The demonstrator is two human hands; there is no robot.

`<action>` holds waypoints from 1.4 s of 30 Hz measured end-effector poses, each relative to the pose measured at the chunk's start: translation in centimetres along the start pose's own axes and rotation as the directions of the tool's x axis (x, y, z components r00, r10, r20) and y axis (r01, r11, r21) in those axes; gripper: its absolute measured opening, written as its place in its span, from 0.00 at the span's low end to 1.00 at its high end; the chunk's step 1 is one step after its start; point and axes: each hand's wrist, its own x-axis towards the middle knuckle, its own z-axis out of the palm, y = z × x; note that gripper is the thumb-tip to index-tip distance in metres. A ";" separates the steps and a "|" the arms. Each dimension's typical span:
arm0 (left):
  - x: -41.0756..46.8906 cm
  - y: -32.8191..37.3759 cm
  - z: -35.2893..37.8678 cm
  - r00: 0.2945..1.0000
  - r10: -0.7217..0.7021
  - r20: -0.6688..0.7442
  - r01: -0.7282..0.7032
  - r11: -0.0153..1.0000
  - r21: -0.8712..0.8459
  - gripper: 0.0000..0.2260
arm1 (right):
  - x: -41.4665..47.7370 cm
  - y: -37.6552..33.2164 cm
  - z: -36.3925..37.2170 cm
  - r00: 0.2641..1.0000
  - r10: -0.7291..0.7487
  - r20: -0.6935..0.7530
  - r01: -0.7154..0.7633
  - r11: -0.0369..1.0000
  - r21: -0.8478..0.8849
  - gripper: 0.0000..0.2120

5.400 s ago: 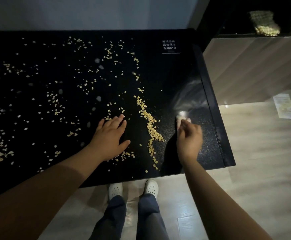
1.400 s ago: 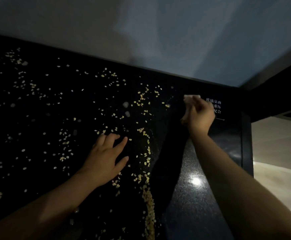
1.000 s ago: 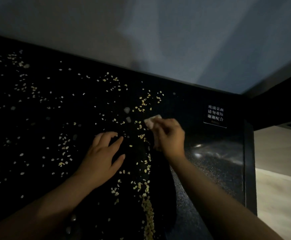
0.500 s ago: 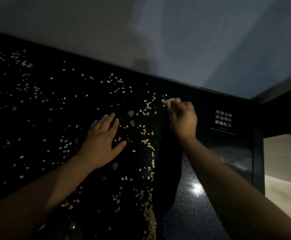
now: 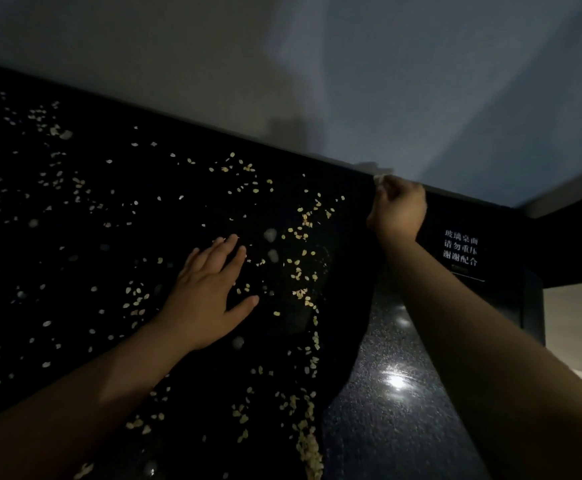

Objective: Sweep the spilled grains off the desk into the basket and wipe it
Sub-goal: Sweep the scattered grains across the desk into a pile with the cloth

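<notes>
— What's round your hands?
— Your left hand (image 5: 210, 296) lies flat, fingers straight, on the black desk (image 5: 386, 427) among scattered grains (image 5: 303, 271), too many to count. Your right hand (image 5: 398, 209) pinches one pale wad (image 5: 379, 179) at the far edge, against the wall (image 5: 282, 64).
— Anything else?
— One white-lettered sign (image 5: 461, 252), just right of that wrist.

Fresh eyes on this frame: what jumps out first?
Pale grains scattered over most of the black desk, thickest in a line running toward the near edge. The left hand lies flat among them mid-desk, while the right hand pinches a small pale wad at the far edge by the wall. The strip right of that line looks bare, with a white-lettered label on it.
</notes>
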 end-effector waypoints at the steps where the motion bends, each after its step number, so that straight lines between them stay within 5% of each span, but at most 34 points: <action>1: 0.0 0.0 0.0 1.000 0.000 0.006 0.000 1.000 0.011 0.41 | -0.4 -0.4 0.7 0.999 -0.030 0.030 0.031 0.999 -0.024 0.11; 6: 0.0 -0.2 -0.1 1.000 0.002 0.005 -0.002 1.000 0.018 0.40 | -6.5 -2.7 1.5 0.879 -0.351 0.322 0.364 0.931 0.022 0.11; 9: 0.0 -0.2 -0.3 1.000 0.002 0.003 -0.002 1.000 0.008 0.40 | -9.7 -2.6 0.2 0.791 -0.379 0.480 0.358 0.923 0.140 0.11; 15: 0.2 -0.4 -1.6 1.000 -0.015 0.026 0.018 0.993 -0.115 0.41 | -5.7 -4.1 -0.2 0.981 -0.169 0.099 0.141 0.961 0.238 0.10; 19: 0.4 -1.9 -2.8 1.000 -0.006 0.005 0.006 0.999 -0.050 0.42 | -1.0 -4.4 3.1 0.991 -0.072 0.116 0.058 0.991 0.118 0.11; 22: 0.1 -3.2 -2.9 0.998 -0.039 0.052 0.038 0.999 0.028 0.44 | -2.0 -5.0 5.3 0.975 -0.152 0.161 0.152 0.988 0.011 0.09; 26: -0.3 -4.2 -2.7 0.996 -0.042 0.082 0.038 0.998 0.047 0.44 | -7.7 -5.8 5.2 0.823 -0.438 0.361 0.437 0.895 0.088 0.09; 29: -0.7 -4.3 -2.6 0.995 -0.040 0.092 0.036 0.998 0.047 0.43 | -11.0 -5.1 3.4 0.727 -0.441 0.526 0.392 0.896 0.209 0.09; 36: -0.8 -4.4 -2.6 0.997 -0.027 0.079 0.024 0.999 0.033 0.43 | -5.4 -7.3 3.4 0.968 -0.189 0.168 0.151 0.964 0.217 0.10; 39: -0.9 -4.6 -2.2 0.998 -0.008 0.067 0.007 1.000 0.007 0.41 | -4.3 -7.1 5.2 0.973 -0.167 0.158 0.152 0.983 0.103 0.10; 42: -0.9 -4.8 -1.9 0.999 0.007 0.042 -0.007 1.000 -0.015 0.41 | -6.8 -6.3 5.7 0.917 -0.329 0.226 0.336 0.942 0.008 0.10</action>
